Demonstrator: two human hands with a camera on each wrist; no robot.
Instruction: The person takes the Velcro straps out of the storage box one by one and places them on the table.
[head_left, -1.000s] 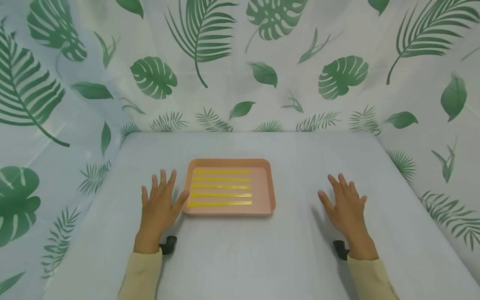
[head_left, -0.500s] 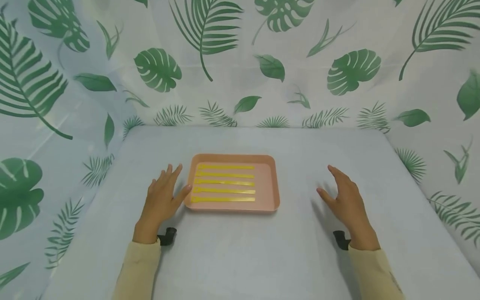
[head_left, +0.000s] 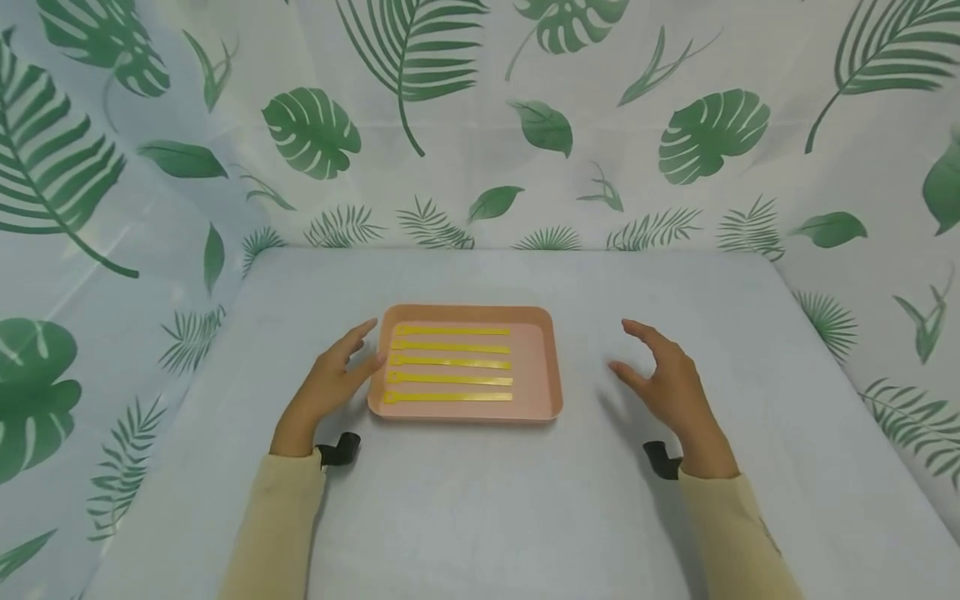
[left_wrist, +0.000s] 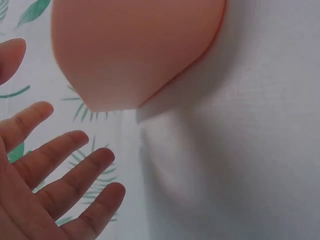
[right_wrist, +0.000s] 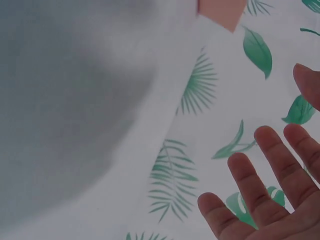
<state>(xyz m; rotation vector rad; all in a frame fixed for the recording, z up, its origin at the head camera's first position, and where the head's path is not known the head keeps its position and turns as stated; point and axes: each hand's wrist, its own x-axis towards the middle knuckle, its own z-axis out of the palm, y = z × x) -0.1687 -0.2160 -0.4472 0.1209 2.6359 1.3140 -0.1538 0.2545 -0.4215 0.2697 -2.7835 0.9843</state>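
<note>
A shallow pink tray lies on the table, with several flat yellow strips side by side in it. Each strip has a wider end at the left, somewhat like a cable tie. My left hand is by the tray's left edge, fingers spread and bent a little, thumb near the rim. In the left wrist view a gap shows between this hand and the tray's outer wall. To the right of the tray, well apart from it, my right hand hovers with thumb and fingers apart, holding nothing.
A white cloth covers the table. Leaf-patterned white sheets rise at its back and both sides. Small black devices sit at the left wrist and right wrist.
Both hands have turned from palms down to palms facing inward. The right hand has shifted left toward the tray, and the left hand's fingers have swung toward the rim. The head view has tilted slightly.
</note>
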